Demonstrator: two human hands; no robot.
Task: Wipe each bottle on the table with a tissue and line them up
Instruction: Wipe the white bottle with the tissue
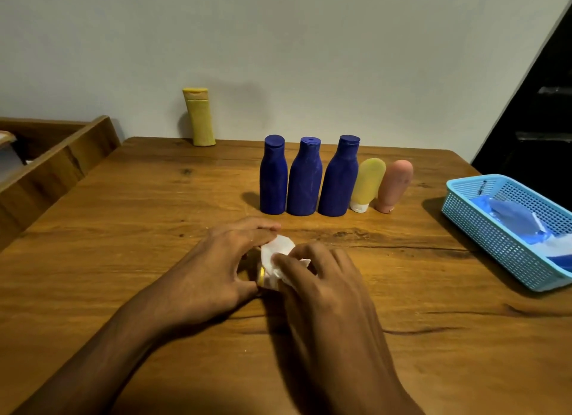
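- Your left hand (pixel 216 269) curls around a small item with a gold band (pixel 262 275), low over the table (pixel 123 229).
- Your right hand (pixel 322 278) pinches the white tissue (pixel 275 253) against it.
- Five bottles (pixel 303 179) line up behind; no labels readable.

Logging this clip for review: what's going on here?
A person is wiping a small item with a tissue over the middle of the table. The left hand holds it and the right hand works the tissue; most of the item is hidden. Three blue bottles, a yellow tube and a pink tube already stand in a row. A yellow bottle stands alone by the wall, and a blue basket sits at the right.
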